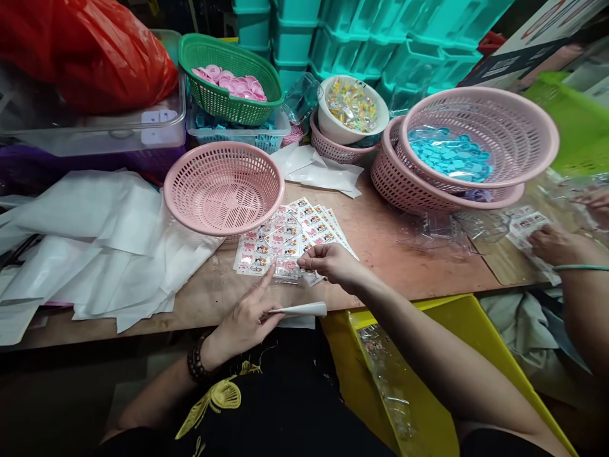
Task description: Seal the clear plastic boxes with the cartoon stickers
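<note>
Sheets of cartoon cat stickers (311,223) lie fanned on the wooden table. On their front part rests a small clear plastic piece (287,269). My left hand (247,317) holds a folded white sheet (302,309) between thumb and fingers, its index finger stretched to the left edge of the clear piece. At the right edge of that piece, my right hand (330,262) is closed in a pinch; what its fingertips hold is too small to make out. A round transparent part (281,230) lies on the sheets behind.
A pink basket (223,190) stands behind the sheets, white bags (104,235) lie left. Pink baskets with blue pieces (450,155) and clear plastic parts (435,231) are at right. Another person's hand (554,244) works far right. A yellow crate (442,336) stands below the table edge.
</note>
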The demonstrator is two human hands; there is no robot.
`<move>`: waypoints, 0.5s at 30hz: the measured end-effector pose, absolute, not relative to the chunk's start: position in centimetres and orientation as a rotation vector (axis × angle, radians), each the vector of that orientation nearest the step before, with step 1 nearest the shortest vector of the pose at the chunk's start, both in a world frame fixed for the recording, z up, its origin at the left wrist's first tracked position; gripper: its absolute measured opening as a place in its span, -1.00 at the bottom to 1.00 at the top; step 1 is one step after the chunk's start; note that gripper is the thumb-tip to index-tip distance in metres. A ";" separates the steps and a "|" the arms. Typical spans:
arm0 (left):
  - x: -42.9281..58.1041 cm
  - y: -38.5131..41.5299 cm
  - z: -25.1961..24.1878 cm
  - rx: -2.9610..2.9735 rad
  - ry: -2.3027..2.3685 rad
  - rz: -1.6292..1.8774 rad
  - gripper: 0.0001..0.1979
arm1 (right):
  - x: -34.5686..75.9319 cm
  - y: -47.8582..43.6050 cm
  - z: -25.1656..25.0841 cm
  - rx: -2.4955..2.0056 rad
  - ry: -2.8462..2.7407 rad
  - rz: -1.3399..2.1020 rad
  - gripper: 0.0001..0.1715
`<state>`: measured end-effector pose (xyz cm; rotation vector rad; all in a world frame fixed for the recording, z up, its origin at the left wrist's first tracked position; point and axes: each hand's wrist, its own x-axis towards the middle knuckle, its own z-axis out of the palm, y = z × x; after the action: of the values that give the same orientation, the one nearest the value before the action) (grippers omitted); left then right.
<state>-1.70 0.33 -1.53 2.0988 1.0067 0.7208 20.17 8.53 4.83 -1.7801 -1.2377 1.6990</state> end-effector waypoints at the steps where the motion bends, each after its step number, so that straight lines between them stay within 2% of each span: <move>1: -1.7 0.1 -1.7 2.093 1.003 0.723 -0.89 | 20.2 8.8 4.9 -1.799 -1.264 1.707 -0.40; 7: -1.5 -0.3 -2.5 2.116 0.999 0.775 -0.89 | 20.0 9.6 5.3 -1.914 -1.322 1.689 -0.51; 15: -1.3 0.0 -2.6 2.207 0.987 0.830 -0.92 | 19.8 9.9 5.6 -1.929 -1.337 1.674 -0.48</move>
<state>-1.28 -0.05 -2.59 2.2075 0.9867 0.8295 19.78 9.86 5.59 -1.9287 -1.3372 1.6741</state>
